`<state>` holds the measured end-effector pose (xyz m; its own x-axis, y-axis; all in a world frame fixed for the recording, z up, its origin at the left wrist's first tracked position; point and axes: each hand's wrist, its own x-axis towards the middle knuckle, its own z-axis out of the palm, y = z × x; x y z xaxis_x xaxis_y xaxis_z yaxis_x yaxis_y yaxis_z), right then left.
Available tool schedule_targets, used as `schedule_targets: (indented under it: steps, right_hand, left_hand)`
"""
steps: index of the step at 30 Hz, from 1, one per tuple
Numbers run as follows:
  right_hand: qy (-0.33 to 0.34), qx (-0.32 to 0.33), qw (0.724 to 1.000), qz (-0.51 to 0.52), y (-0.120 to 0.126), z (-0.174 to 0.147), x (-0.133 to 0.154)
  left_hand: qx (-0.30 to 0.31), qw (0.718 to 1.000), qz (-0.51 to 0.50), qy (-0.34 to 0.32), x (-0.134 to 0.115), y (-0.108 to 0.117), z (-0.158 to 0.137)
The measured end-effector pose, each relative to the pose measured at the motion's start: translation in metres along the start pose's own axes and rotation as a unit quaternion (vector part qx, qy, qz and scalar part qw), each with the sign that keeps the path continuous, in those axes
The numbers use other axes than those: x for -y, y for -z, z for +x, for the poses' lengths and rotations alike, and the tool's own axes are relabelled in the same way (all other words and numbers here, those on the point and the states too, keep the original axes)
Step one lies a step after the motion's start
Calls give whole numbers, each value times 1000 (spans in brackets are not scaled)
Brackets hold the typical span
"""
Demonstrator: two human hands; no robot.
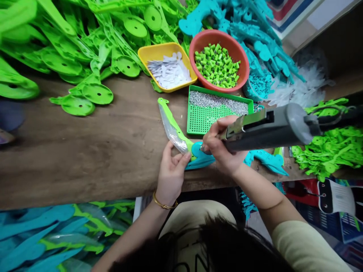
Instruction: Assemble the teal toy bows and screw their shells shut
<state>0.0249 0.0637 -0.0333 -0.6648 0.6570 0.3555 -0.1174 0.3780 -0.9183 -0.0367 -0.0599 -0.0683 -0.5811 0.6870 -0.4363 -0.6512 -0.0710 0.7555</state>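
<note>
My left hand [171,172] steadies a green and blue plastic piece with a clear blade [177,134] that lies at the near edge of the wooden table [99,151]. My right hand [219,145] grips a grey power tool [269,128] whose tip presses on the blue round end [200,155] of that piece. Just behind lies a green perforated tray [202,119] with small silver pins along its far side.
A red bowl [218,39] holds green tubes, a yellow tray [157,51] holds white tabs. Green parts [70,56] pile at the back left, blue parts [255,34] at the back right, more green ones [331,151] at the right. Finished pieces [56,234] lie below left.
</note>
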Motion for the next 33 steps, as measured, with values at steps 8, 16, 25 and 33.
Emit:
schedule_targets:
  steps: [8, 16, 25, 33]
  right_hand:
    - [47, -127, 989, 53, 3, 40, 29]
    - [10, -174, 983, -63, 13, 76, -33]
    - [58, -216, 973, -50, 12, 74, -36]
    - [79, -174, 981, 38, 7, 43, 36]
  left_hand:
    - [-16, 1000, 0, 14, 0, 2, -1]
    - [-12, 999, 18, 23, 1, 4, 0]
    - [-10, 1000, 21, 21, 1, 3, -1]
    - [0, 1000, 1, 12, 2, 2, 0]
